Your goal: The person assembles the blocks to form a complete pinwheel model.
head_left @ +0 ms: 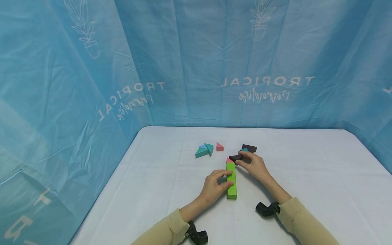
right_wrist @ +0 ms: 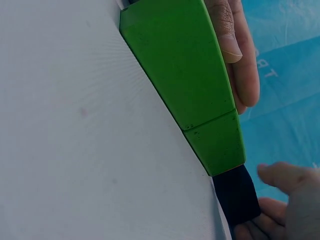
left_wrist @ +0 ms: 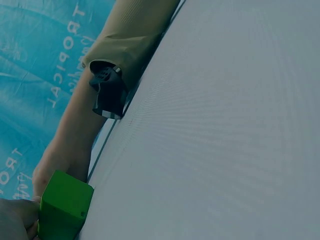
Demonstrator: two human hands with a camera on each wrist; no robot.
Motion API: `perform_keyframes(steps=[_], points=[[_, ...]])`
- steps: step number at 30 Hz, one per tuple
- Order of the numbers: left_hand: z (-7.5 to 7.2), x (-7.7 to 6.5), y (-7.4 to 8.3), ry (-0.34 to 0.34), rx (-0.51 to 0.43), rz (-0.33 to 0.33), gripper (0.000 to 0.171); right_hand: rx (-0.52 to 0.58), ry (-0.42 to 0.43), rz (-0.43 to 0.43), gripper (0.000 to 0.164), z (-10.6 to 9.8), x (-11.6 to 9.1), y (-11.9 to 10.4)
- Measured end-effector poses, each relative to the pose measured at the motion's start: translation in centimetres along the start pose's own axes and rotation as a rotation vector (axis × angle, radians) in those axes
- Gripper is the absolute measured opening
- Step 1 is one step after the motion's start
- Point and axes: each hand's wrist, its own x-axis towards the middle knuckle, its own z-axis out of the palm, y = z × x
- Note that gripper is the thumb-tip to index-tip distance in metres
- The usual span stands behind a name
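Observation:
Two long green blocks (head_left: 231, 189) lie end to end on the white table. My left hand (head_left: 213, 187) rests its thumb and fingers on them from the left. A small pink triangular block (head_left: 229, 160) shows at their far end, beside a dark, pointed block (head_left: 235, 158). My right hand (head_left: 252, 164) is at this dark block, with its fingers touching the end and the thumb standing apart in the right wrist view. The left wrist view shows a green end face (left_wrist: 65, 205) close to fingers.
Teal triangular blocks (head_left: 202, 152) and a blue one (head_left: 202, 146) lie at the back left, with a red triangular block (head_left: 219, 147) beside them. Behind my right hand are another dark block (head_left: 249, 148) and a partly hidden teal piece (head_left: 244, 149). Blue curtains (head_left: 196, 68) stand behind.

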Motion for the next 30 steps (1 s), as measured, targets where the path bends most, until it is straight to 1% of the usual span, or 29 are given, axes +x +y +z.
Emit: perform_keyframes(steps=[4, 6, 15, 23, 30], points=[[0.08, -0.02, -0.06, 0.003, -0.001, 0.007, 0.034, 0.074, 0.011, 0.009, 0.043, -0.14, 0.01, -0.01], [0.09, -0.03, -0.07, 0.005, -0.001, 0.009, 0.034, 0.09, 0.015, 0.004, 0.041, -0.18, -0.02, -0.05], [-0.02, 0.02, 0.05, -0.001, -0.006, 0.005, 0.034, 0.099, 0.011, 0.015, 0.039, 0.13, 0.07, -0.2], [-0.06, 0.01, 0.02, -0.004, -0.018, 0.009, 0.034, 0.084, 0.001, 0.012, 0.037, 0.33, 0.11, -0.64], [0.02, -0.01, -0.11, -0.001, -0.021, 0.007, 0.035, 0.066, -0.014, 0.004, 0.036, 0.36, 0.01, -0.42]])
